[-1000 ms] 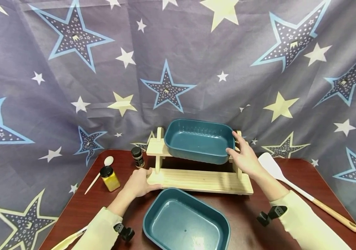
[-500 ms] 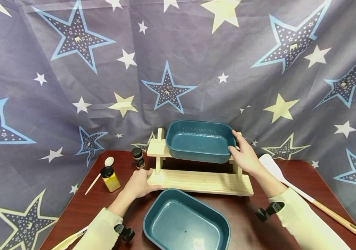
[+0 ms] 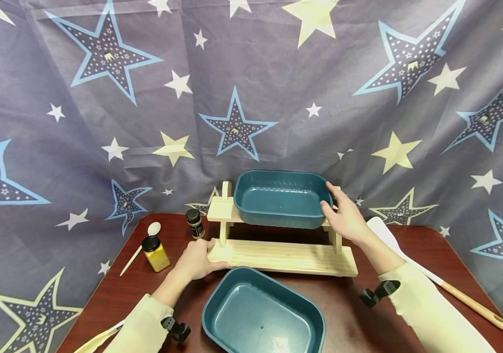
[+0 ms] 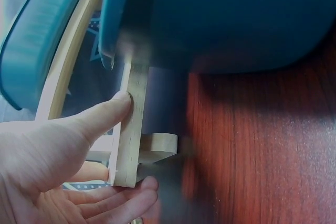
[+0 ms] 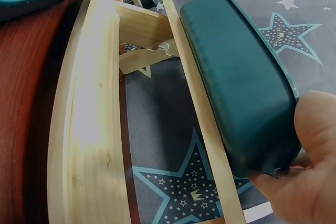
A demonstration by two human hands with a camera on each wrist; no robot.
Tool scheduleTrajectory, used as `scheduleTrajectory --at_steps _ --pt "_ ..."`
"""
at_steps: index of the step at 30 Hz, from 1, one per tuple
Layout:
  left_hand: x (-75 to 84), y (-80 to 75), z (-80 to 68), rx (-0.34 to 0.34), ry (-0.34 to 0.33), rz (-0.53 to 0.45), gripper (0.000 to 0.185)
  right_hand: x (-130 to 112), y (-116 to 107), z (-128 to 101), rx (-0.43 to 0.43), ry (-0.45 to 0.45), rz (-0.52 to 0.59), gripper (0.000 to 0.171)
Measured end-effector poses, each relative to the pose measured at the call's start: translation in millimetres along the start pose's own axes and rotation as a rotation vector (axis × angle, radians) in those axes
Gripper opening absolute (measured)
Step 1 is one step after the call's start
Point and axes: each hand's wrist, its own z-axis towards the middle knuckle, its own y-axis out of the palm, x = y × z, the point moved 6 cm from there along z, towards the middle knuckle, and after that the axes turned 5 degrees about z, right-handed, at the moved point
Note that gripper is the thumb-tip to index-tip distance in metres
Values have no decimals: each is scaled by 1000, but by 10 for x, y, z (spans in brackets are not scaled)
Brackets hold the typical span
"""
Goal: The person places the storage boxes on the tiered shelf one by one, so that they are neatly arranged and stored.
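Note:
A teal rectangular bin (image 3: 278, 219) sits on the upper board of a pale wooden two-tier rack (image 3: 282, 257). At its right end my right hand (image 3: 345, 218) holds it, with the thumb at the front corner and a finger at the back corner. My left hand (image 3: 196, 260) grips the left end of the rack's lower board; the left wrist view shows the thumb (image 4: 107, 114) on one face and fingers (image 4: 123, 205) on the other. A second teal bin (image 3: 262, 314) rests on the table just in front of the rack, cut off by the lower edge.
Left of the rack stand a dark-capped spice jar (image 3: 195, 223) and a yellow jar (image 3: 156, 253), with a pale spoon (image 3: 154, 227) behind. A white spatula (image 3: 419, 267) with a wooden handle lies at right. A star-patterned cloth (image 3: 251, 63) hangs behind the table.
The upper bin has shifted slightly right and its right end slightly back, so it lies straighter along the board, the right hand moving with it. My left hand keeps its place on the rack.

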Motion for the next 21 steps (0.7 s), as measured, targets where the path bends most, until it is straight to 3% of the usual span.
scheduleTrajectory --at_steps 10,21 --pt "12 -7 -2 6 2 9 90 -33 -21 26 18 -22 -80 65" --pt "27 -2 -13 9 7 10 89 -14 -63 93 -24 -21 -107 65"
